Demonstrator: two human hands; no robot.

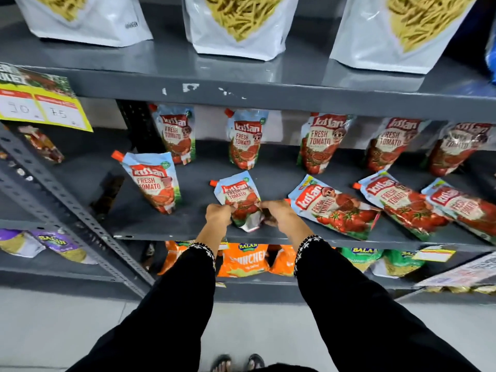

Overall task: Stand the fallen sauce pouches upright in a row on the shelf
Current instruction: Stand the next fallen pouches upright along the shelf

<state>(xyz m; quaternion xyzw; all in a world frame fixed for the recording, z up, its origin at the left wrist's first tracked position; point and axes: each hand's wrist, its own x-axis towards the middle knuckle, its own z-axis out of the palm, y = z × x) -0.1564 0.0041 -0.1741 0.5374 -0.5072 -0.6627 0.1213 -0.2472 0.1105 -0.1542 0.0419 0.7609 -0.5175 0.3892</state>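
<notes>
On the grey middle shelf (188, 226) a tomato sauce pouch (239, 194) with an orange spout leans back near the front edge. My left hand (218, 214) grips its lower left corner and my right hand (273, 210) grips its lower right corner. To its left another pouch (154, 182) stands upright. To the right three pouches lie flat: the nearest fallen pouch (332, 205), a second fallen pouch (400, 202) and a third fallen pouch (464, 208). Along the back several pouches stand in a row (243, 139).
The upper shelf edge (241, 89) overhangs the pouches, with white snack bags (239, 22) on it. A yellow price tag (40, 103) hangs at left. A perforated metal brace (53, 194) slants across the left. Orange and green snack packs (244, 260) fill the shelf below.
</notes>
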